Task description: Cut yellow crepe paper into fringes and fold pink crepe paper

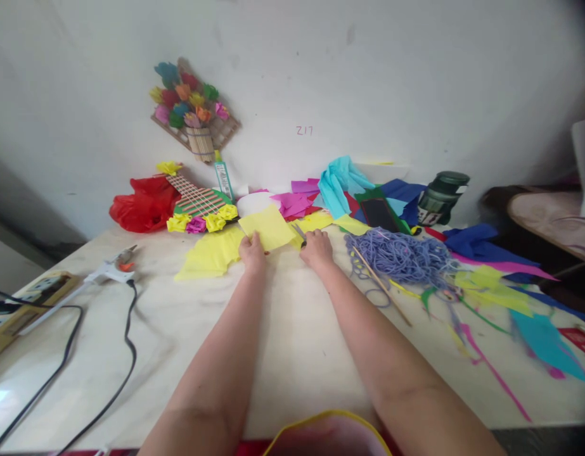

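Note:
My left hand (253, 252) is closed on the lower edge of a yellow paper piece (269, 227), pinching it above the table. In my right hand (317, 247) is a pair of scissors (299, 232), its blades pointing up and left beside the right edge of that paper. Whether the blades touch the paper I cannot tell. A larger yellow crepe sheet (213, 253) lies to the left of my left hand. More yellow paper (315, 220) lies just behind my right hand.
At left lie a glue gun (114, 269), its cord and a power strip (33, 294). A stick decoration with paper flowers (201, 206) stands behind. To the right are a tangled purple yarn heap (401, 253), a wooden stick (382, 286), a dark green jar (442, 197) and paper scraps.

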`<state>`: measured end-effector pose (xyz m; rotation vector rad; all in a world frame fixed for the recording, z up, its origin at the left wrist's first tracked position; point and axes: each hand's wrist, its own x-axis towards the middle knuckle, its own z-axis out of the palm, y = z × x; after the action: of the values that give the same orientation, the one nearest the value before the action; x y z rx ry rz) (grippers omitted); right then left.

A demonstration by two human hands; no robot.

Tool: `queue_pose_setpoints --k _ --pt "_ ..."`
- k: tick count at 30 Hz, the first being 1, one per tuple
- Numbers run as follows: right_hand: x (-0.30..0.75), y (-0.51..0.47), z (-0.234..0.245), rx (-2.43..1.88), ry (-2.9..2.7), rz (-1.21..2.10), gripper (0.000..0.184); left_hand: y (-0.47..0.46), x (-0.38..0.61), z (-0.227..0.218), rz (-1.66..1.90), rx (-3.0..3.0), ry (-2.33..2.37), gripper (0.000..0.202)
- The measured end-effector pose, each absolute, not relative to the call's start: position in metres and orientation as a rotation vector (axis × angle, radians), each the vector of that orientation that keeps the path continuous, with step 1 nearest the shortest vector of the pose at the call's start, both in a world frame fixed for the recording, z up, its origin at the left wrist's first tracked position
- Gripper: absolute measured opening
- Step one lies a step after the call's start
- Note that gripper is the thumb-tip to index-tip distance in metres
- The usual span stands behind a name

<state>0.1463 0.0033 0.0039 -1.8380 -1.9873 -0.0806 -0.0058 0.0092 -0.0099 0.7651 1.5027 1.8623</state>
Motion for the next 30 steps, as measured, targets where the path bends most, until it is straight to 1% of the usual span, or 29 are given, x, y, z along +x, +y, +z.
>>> queue_pose_setpoints --k 7,14,19,25,30 --pt "0.149 0.003 0.011 -1.961 -2.017 -0.054 0.031 0.011 -0.006 -0.011 1.870 0.765 1.492 0.019" --pt "0.151 0.004 0.011 -1.856 -2.097 0.007 0.042 0.015 -0.008 -0.015 1.897 0.753 1.498 0.020" --pt "0.152 0.006 0.009 -1.845 -1.949 0.071 0.039 0.014 -0.008 -0.014 1.907 0.755 1.504 0.021" --pt "0.163 0.004 0.013 -1.923 -1.752 -0.069 0.035 0.013 -0.008 -0.010 1.932 0.695 1.486 0.019" --pt "0.178 0.004 0.012 -2.019 -1.719 -0.089 0.033 0.011 -0.008 -0.007 1.934 0.666 1.533 0.020"
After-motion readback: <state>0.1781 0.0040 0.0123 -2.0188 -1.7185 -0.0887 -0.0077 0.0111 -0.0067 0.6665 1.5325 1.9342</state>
